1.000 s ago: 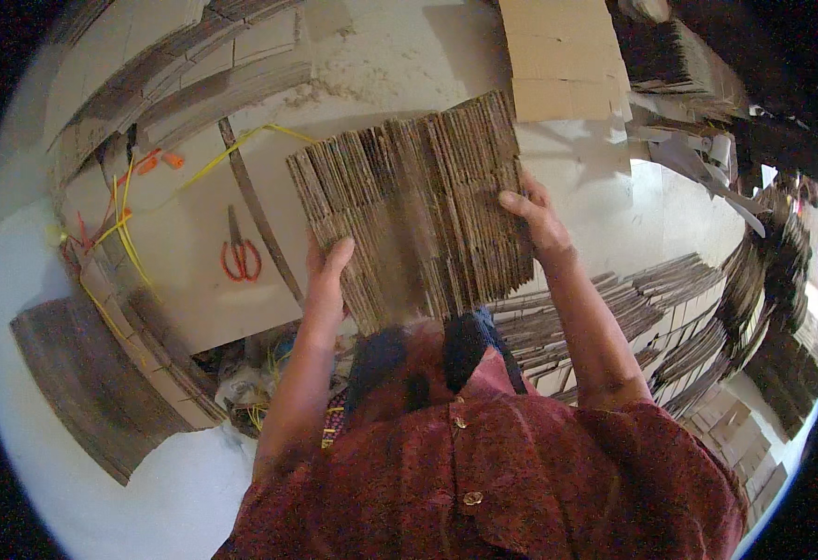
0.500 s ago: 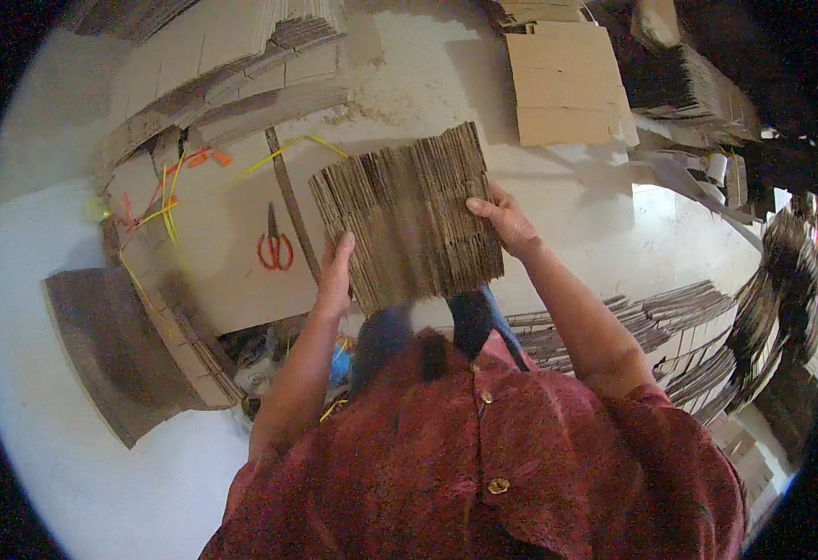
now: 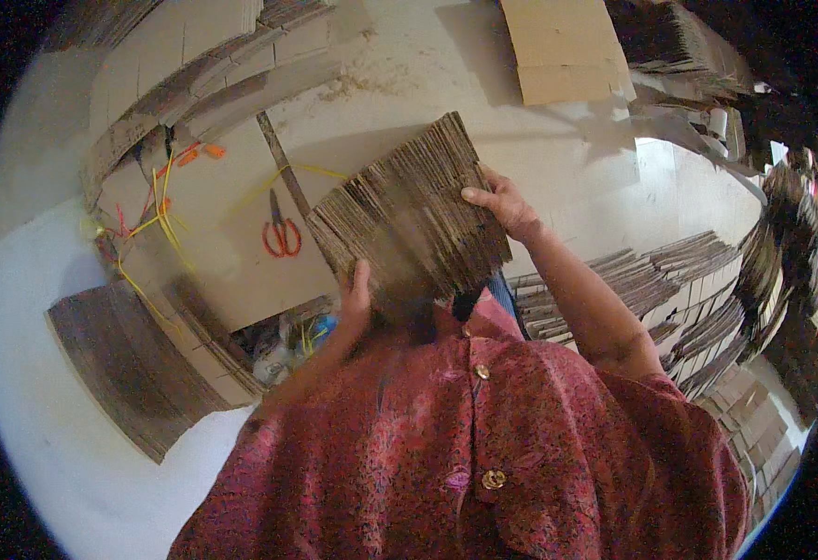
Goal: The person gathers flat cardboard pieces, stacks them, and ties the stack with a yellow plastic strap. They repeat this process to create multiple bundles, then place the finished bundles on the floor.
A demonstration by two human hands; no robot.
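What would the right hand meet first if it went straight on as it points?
The right hand would meet the cardboard bundle first: it grips the bundle's right side and points leftward across it. Anything beyond is unclear in depth.

A stack of cardboard sheets, brown and tightly packed, is held slanted, rough edges up, right side higher.

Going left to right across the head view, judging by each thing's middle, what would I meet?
Brown cardboard stack → red-handled scissors → left hand → held cardboard bundle → right hand → tan cardboard sheet.
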